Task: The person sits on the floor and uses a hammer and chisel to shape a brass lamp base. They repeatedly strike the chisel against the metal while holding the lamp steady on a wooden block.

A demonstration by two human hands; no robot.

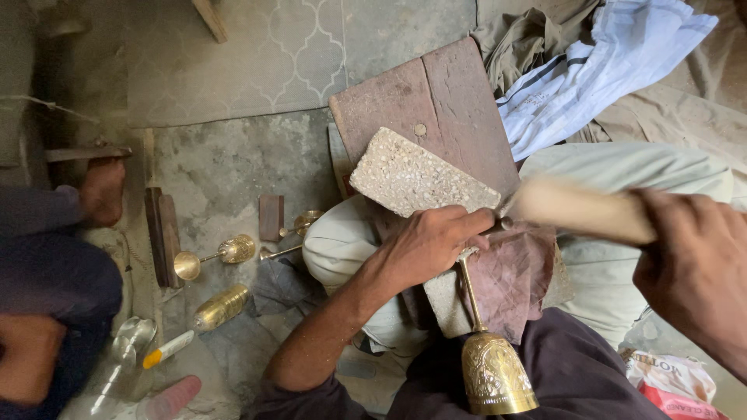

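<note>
midway, it seems: left hand pins the brass goblet by its stem across the lap, right hand grips a blurred wooden-handled tool. finished goblets lie on the floor.

Floor-level metalcraft workshop: dusty concrete floor, brass goblets lying at nine o'clock, worn wooden block at twelve, rags.

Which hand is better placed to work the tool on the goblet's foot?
Right hand: it already grips the tool's wooden handle. The left hand pins the brass goblet to the board.
</note>
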